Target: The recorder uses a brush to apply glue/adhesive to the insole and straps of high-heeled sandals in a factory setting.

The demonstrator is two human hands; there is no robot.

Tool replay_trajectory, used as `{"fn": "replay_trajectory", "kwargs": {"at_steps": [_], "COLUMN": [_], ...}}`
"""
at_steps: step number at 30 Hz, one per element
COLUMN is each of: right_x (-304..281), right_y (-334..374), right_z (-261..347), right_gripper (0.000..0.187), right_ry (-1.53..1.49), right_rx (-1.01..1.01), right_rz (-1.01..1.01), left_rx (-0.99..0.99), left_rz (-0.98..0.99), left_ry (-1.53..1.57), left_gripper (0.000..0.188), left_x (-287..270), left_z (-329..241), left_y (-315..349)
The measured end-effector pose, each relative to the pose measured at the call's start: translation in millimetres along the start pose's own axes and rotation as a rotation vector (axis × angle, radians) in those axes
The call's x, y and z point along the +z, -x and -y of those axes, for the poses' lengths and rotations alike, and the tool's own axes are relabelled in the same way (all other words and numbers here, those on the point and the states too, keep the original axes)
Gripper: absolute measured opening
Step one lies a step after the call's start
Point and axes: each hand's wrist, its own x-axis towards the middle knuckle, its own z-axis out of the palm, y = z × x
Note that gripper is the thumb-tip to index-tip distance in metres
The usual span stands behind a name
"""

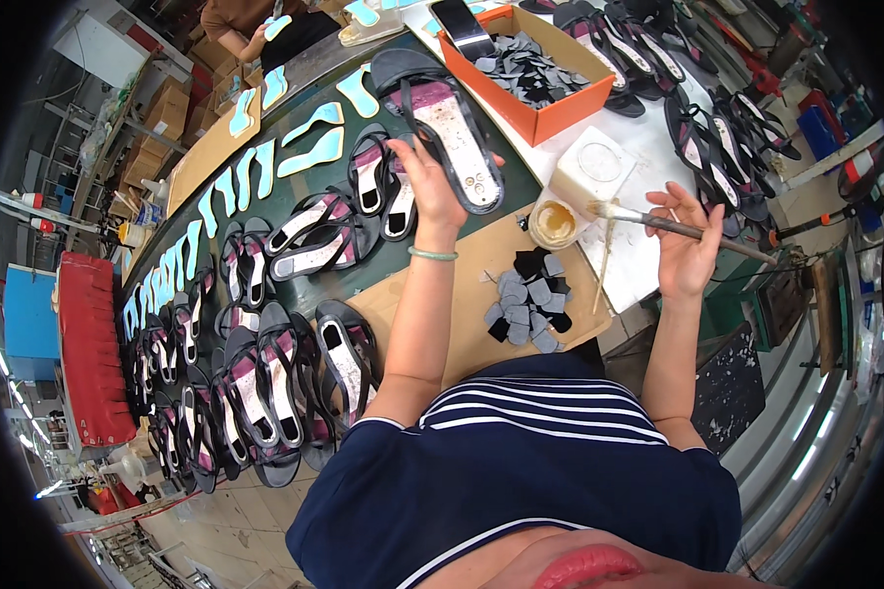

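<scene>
My left hand (424, 177) grips a black sandal (446, 126) with a glue-stained insole, held out over the dark green conveyor belt (309, 280). A green bangle sits on that wrist. My right hand (683, 245) holds a glue brush (678, 227) with its bristles pointing left, just above a small round glue pot (554, 223). On the cardboard sheet (462, 294) in front of me lies a pile of grey and black heel pads (526, 299).
Several black sandals (265, 378) lie along the belt at left, with turquoise insoles (309, 147) farther along it. An orange box (530, 69) holds grey pads. More sandals (717, 128) cover the white table at right. Another person (255, 25) works at the far end.
</scene>
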Motion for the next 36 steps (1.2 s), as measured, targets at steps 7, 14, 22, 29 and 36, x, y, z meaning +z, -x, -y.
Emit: {"fn": "replay_trajectory", "kwargs": {"at_steps": [7, 14, 22, 29, 36], "right_x": [-2.6, 7.3, -3.6, 4.5, 27.7], "right_y": [20.5, 28.8, 32.1, 34.0, 22.0], "right_z": [15.2, -68.9, -121.0, -97.7, -33.9], "right_gripper": [0.027, 0.018, 0.009, 0.010, 0.014], "right_ry": [0.603, 1.395, 1.489, 1.385, 0.887], "right_rx": [0.286, 0.156, 0.011, -0.059, 0.358], "right_rz": [0.226, 0.642, 0.587, 0.563, 0.314], "left_rx": [0.160, 0.218, 0.222, 0.159, 0.030], "left_rz": [-0.097, -0.086, -0.230, -0.133, -0.092], "left_ry": [-0.184, -0.277, -0.159, -0.140, -0.044], "left_gripper": [0.082, 0.081, 0.070, 0.068, 0.074], "left_x": [-18.4, -18.7, -26.7, -25.4, -22.4], "left_z": [-31.6, -63.9, -77.3, -63.2, -50.0], "left_y": [4.2, 21.6, 26.5, 28.7, 39.9]}}
